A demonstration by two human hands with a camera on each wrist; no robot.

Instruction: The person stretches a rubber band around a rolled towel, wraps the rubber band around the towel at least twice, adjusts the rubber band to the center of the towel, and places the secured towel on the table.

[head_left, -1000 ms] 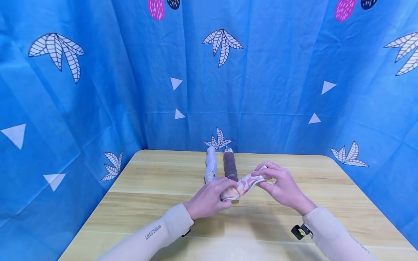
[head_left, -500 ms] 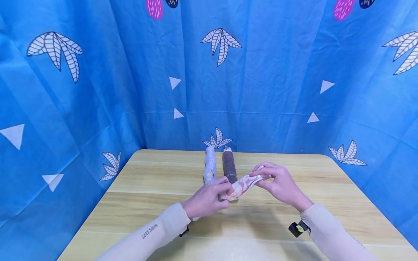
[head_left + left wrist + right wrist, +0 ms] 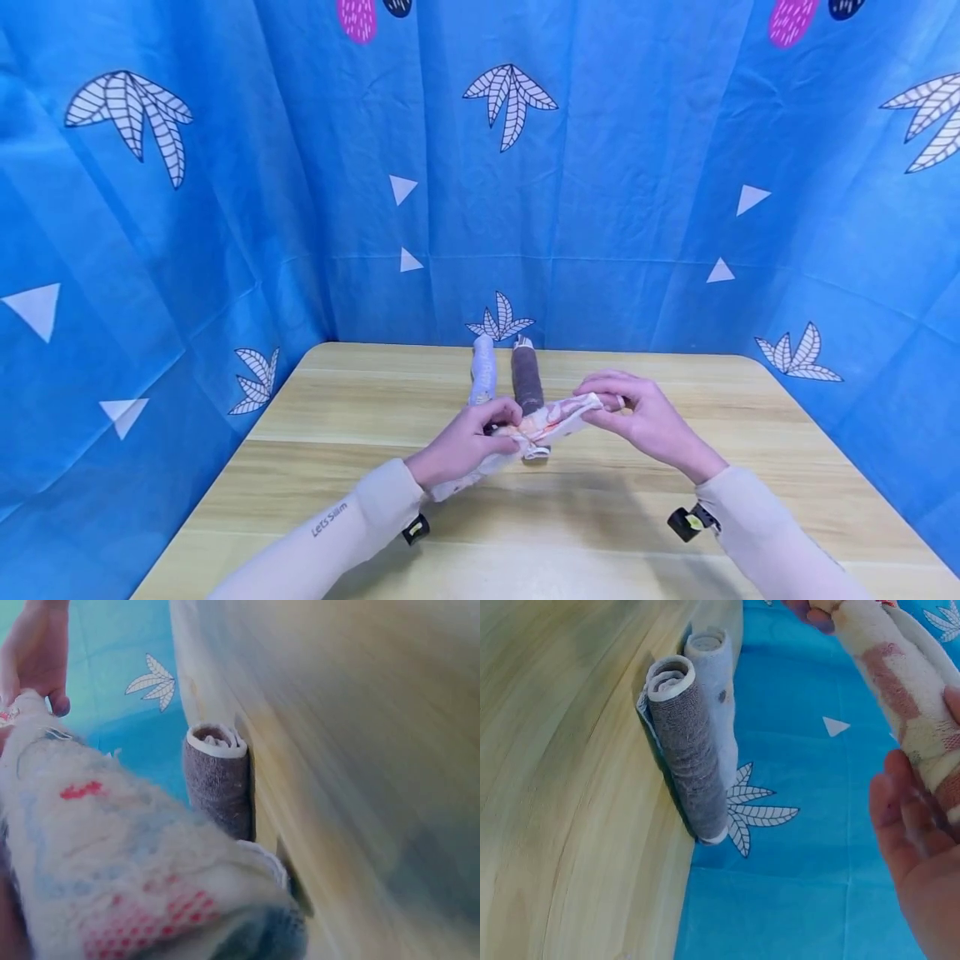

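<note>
A white towel with a reddish pattern (image 3: 558, 417) is held up in the air over the table, long and rolled. My left hand (image 3: 465, 443) pinches it near its middle between thumb and curled fingers, and a loose pale part hangs beneath that wrist. At the other end my right hand (image 3: 641, 415) grips the towel with thumb below and fingers above. In the left wrist view the fuzzy towel (image 3: 127, 840) fills the lower left, with red marks on it. The right wrist view shows its rolled length (image 3: 892, 675) running between both hands.
Behind the held towel a brown rolled towel (image 3: 527, 379) and a lavender rolled towel (image 3: 483, 371) lie side by side on the wooden table (image 3: 360, 417). A blue patterned curtain (image 3: 630, 208) rises along the table's back and both sides.
My left hand has shifted to the left and slightly up, and more of the towel shows between the hands and under the left wrist. The right hand has hardly moved.
</note>
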